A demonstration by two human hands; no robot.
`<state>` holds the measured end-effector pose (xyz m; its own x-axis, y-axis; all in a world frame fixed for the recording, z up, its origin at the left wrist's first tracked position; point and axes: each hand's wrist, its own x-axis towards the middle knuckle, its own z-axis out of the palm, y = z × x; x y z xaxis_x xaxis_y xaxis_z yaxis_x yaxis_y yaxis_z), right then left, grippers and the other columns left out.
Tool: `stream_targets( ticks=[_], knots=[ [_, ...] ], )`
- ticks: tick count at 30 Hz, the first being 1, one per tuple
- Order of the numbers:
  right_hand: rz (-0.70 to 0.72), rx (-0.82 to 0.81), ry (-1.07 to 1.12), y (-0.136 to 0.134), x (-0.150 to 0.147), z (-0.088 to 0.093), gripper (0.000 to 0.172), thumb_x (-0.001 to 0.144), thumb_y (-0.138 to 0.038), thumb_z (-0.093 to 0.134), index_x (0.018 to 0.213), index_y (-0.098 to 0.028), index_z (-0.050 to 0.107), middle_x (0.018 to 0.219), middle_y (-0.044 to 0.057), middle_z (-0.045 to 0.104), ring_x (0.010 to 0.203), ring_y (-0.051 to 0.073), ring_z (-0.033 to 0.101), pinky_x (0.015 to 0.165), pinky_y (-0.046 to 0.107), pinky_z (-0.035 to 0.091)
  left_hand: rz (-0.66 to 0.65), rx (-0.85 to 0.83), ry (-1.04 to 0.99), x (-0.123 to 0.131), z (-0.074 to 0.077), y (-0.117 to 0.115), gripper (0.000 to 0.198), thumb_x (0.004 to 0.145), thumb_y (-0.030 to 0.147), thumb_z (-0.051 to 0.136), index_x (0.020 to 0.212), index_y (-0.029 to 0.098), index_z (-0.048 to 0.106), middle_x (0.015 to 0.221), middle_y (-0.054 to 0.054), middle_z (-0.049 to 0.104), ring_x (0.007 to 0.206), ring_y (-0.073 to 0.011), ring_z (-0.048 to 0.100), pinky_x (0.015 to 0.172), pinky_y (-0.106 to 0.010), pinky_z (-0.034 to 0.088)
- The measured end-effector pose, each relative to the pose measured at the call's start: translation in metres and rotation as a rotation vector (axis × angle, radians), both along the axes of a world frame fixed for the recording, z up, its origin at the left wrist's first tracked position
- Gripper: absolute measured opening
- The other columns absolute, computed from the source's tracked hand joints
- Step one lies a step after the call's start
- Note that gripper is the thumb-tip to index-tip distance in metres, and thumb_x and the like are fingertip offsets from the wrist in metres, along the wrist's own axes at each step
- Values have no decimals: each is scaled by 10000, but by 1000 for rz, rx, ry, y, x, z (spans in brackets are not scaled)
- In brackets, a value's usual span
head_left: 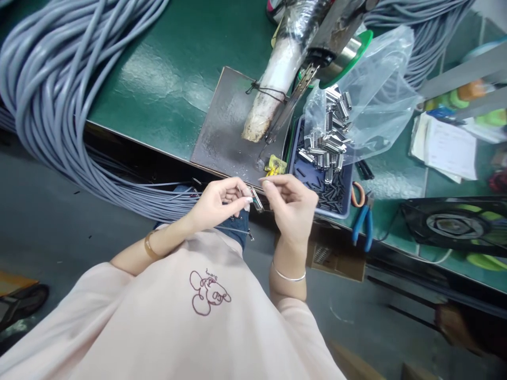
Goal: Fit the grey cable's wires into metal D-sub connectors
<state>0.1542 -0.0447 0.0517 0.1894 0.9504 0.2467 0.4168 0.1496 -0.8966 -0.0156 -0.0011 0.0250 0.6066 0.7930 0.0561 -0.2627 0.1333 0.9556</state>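
My left hand (219, 200) is closed, thumb against fingers, at the bench's front edge. In its pinch is a small silver metal connector (257, 200), its shiny body sticking out towards my right hand. Facing it, my right hand (291, 203) is pinched shut at the fingertips; whatever lies between thumb and forefinger is too small to make out. Grey cables (170, 198) run from the left towards my left hand and lap. Another cable end with a metal tip (250, 235) hangs below the hands.
Beyond the hands, a wrapped white tube (267, 100) and a metal-tipped tool stand over a dark board (222, 126). To the right are a blue tray (346, 206) with metal connectors (335, 137) and black pieces, pliers (366, 224), and a fan (451, 224). Coiled grey cable (51, 68) fills the left.
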Motion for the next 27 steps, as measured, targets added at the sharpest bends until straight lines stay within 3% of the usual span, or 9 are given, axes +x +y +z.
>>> stream_targets(
  ticks=[2, 4, 9, 13, 15, 20, 22, 24, 27],
  knots=[
    [-79, 165, -106, -4, -5, -1, 74, 887, -126, 667, 932, -115, 725, 656, -21, 567, 491, 26, 368, 440, 151, 276, 52, -153, -33, 3, -1, 1, 166, 832, 173, 678, 840, 81, 541, 666, -19, 618, 476, -34, 535, 470, -115, 459],
    [-32, 242, -282, -8, -7, -1, 163, 872, -88, 698, 1031, -107, 727, 618, -47, 503, 486, 28, 327, 439, 162, 277, 45, -257, -58, 5, -1, 3, 205, 773, 174, 719, 829, 82, 544, 650, -19, 620, 461, -41, 531, 452, -124, 448],
    [99, 365, -608, -11, -7, 2, 169, 885, -64, 702, 1053, -52, 686, 772, 16, 679, 568, 38, 537, 571, 173, 432, 59, -337, -85, 5, 2, 6, 201, 727, 159, 732, 796, 83, 558, 623, -8, 619, 442, -43, 527, 433, -128, 438],
    [133, 387, -689, -8, -6, 0, 253, 908, -114, 703, 1144, -33, 659, 816, 35, 707, 617, 64, 622, 630, 185, 477, 46, -363, -101, 4, 3, 7, 189, 731, 144, 727, 788, 80, 558, 617, -13, 622, 438, -40, 520, 427, -121, 423],
    [141, 391, -686, -7, -7, -1, 163, 919, -83, 674, 1079, -52, 668, 902, 59, 728, 678, 79, 658, 651, 191, 480, 26, -390, -92, 4, 1, 7, 206, 692, 107, 748, 778, 75, 564, 597, -9, 610, 431, -41, 508, 422, -121, 414],
    [158, 400, -702, -9, -6, -4, 39, 943, -66, 625, 940, -101, 609, 802, 22, 689, 607, 76, 604, 602, 204, 443, 27, -475, -99, 5, 1, 7, 236, 618, 51, 775, 765, 59, 590, 575, 6, 587, 438, -32, 491, 420, -108, 404],
    [55, 385, -631, -9, -3, -4, 79, 932, -54, 628, 916, -122, 592, 795, 3, 673, 570, 55, 556, 552, 194, 409, 47, -474, -105, 5, 4, 7, 227, 611, 34, 764, 749, 61, 586, 577, 9, 591, 437, -23, 485, 419, -100, 400],
    [-168, 469, -369, -10, 2, -4, 81, 935, -80, 604, 894, -146, 627, 706, -14, 596, 490, 42, 444, 461, 188, 335, 102, -448, -96, 6, 6, 7, 214, 621, 51, 753, 726, 71, 567, 564, 14, 586, 421, -17, 476, 409, -96, 388],
    [-314, 717, 100, -12, 6, -1, 175, 916, -123, 542, 971, -170, 701, 528, -32, 322, 381, 41, 234, 373, 177, 220, 174, -370, -104, 5, 4, 9, 209, 672, 124, 751, 746, 83, 560, 597, -6, 619, 439, -46, 541, 432, -116, 439]
  ],
)
